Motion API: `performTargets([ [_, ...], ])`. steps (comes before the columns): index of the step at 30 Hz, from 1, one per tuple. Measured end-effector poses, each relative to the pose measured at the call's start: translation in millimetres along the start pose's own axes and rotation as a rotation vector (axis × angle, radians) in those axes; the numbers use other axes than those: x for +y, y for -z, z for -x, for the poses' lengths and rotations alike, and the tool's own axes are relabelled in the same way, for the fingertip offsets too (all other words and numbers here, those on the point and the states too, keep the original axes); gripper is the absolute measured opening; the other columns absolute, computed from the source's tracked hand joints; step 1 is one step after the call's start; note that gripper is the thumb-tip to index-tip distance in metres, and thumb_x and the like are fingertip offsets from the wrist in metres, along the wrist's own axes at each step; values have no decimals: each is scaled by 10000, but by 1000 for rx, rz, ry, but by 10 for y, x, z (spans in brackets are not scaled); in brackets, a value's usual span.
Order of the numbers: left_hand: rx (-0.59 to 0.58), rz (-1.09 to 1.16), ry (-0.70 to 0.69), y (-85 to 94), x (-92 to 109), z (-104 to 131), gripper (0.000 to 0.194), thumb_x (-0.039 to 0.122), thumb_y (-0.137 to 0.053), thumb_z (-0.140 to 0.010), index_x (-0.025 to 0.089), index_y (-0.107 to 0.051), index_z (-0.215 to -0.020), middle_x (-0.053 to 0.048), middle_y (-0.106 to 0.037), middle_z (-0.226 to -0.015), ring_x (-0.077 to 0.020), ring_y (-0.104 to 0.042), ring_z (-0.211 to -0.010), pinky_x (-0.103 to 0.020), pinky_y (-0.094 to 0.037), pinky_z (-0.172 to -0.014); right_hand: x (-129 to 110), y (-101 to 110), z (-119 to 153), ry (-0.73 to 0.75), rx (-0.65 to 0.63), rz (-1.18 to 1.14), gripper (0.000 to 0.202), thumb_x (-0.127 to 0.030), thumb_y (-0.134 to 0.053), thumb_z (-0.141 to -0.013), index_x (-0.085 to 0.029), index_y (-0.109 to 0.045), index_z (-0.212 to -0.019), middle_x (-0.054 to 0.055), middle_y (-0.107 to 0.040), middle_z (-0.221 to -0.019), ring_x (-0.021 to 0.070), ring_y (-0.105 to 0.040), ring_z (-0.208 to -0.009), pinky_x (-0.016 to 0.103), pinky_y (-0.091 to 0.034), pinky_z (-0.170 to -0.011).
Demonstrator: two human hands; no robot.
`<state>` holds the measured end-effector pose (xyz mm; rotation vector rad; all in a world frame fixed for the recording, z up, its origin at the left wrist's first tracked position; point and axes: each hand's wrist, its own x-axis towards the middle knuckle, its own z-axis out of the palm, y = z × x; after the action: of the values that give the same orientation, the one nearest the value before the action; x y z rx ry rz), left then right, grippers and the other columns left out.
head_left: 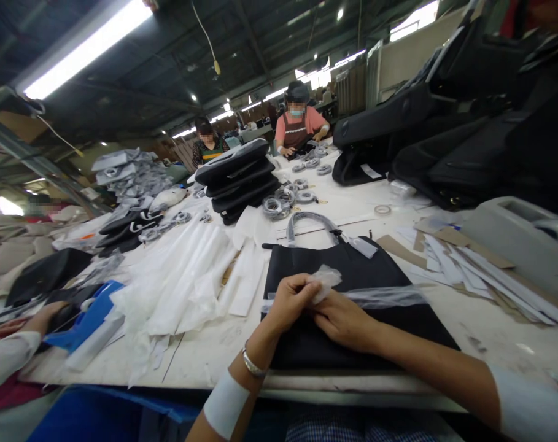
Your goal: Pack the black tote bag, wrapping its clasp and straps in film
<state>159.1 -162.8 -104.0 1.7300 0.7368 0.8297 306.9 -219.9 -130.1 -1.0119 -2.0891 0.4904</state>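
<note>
A black handbag [315,264] lies flat on the table in front of me, its handle [306,220] wrapped in clear plastic and pointing away. A white tag [362,247] hangs near the handle's base. Across the bag's middle runs a strip of translucent wrapping [384,297]. Over the bag, my left hand [288,301] is closed, pinching a crumpled piece of translucent film [327,279]. My right hand [345,319] meets it, fingers curled against the same film. The fingertips of both hands are partly hidden.
White foam sheets [182,276] are heaped to the left, near a blue tape dispenser [88,316]. Black bags [242,184] are stacked behind, beside plastic-wrapped straps [283,199]. Paper and card strips [481,270] lie right. Co-workers [301,126] work across the table; another's arm [34,322] reaches in at left.
</note>
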Motion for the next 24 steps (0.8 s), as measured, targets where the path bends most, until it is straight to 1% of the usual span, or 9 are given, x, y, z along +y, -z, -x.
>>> performTargets([
  [3,100,75,-3,48,-81,22,348,470,-673,-834,134,-678,-743,0,-603,-700,-116,-512,-656,-227,-420,-649,13,22,-28,-39,77,-149,563,-4,-416,-741,-244,-680,-1176,40,-685,-1186,213,-625,-1063,370,-471,-1004],
  [6,129,124,-33,53,-63,32,290,436,-672,-850,150,-712,-832,-23,-652,-798,-136,-577,-743,-252,-469,-731,3,86,-24,-66,103,-252,507,-34,-453,-770,-237,-670,-1180,25,-703,-1134,210,-632,-1043,354,-475,-979],
  [9,113,75,-126,22,-16,15,236,386,-687,-849,154,-730,-853,-81,-667,-1022,-196,-620,-970,-320,-485,-896,-8,143,-5,-147,111,-305,264,-265,-593,-867,-187,-683,-1103,51,-721,-1055,243,-651,-980,372,-502,-920],
  [12,66,-42,-193,-23,21,-12,208,360,-693,-845,156,-731,-839,-118,-641,-1175,-241,-597,-1123,-389,-446,-1026,10,146,3,-247,145,-390,354,-490,-542,-922,-178,-705,-957,47,-730,-915,241,-667,-867,365,-530,-826],
  [15,64,-69,-246,-58,52,11,234,328,-662,-870,176,-700,-1044,-127,-614,-1263,-248,-580,-1182,-407,-443,-1052,39,114,1,-355,262,-500,453,-557,-461,-947,-185,-716,-907,41,-729,-883,250,-668,-899,366,-533,-844],
  [18,297,-26,-350,-61,110,160,396,301,-569,-925,203,-535,-1308,-137,-566,-1332,-240,-579,-1182,-398,-481,-1007,41,107,3,-430,297,-584,514,-596,-442,-941,-186,-733,-838,36,-719,-805,253,-666,-857,374,-532,-854],
  [20,428,-142,-425,-55,158,327,312,258,-513,-945,200,-561,-1248,-118,-641,-1181,-214,-631,-1044,-364,-517,-921,25,124,9,-465,302,-618,550,-612,-432,-939,-184,-735,-772,30,-702,-738,244,-660,-794,371,-529,-845],
  [22,326,-385,-462,-62,188,502,199,209,-513,-934,199,-642,-1084,-78,-692,-967,-190,-653,-884,-328,-531,-836,7,147,16,-504,314,-610,568,-620,-439,-932,-179,-730,-725,20,-678,-674,226,-642,-715,355,-532,-798],
  [24,101,-628,-453,-90,177,635,206,179,-508,-928,208,-674,-1046,-70,-717,-954,-194,-665,-895,-326,-536,-850,-3,163,22,-522,310,-597,566,-619,-450,-929,-169,-736,-738,14,-675,-662,212,-632,-685,341,-532,-762],
])
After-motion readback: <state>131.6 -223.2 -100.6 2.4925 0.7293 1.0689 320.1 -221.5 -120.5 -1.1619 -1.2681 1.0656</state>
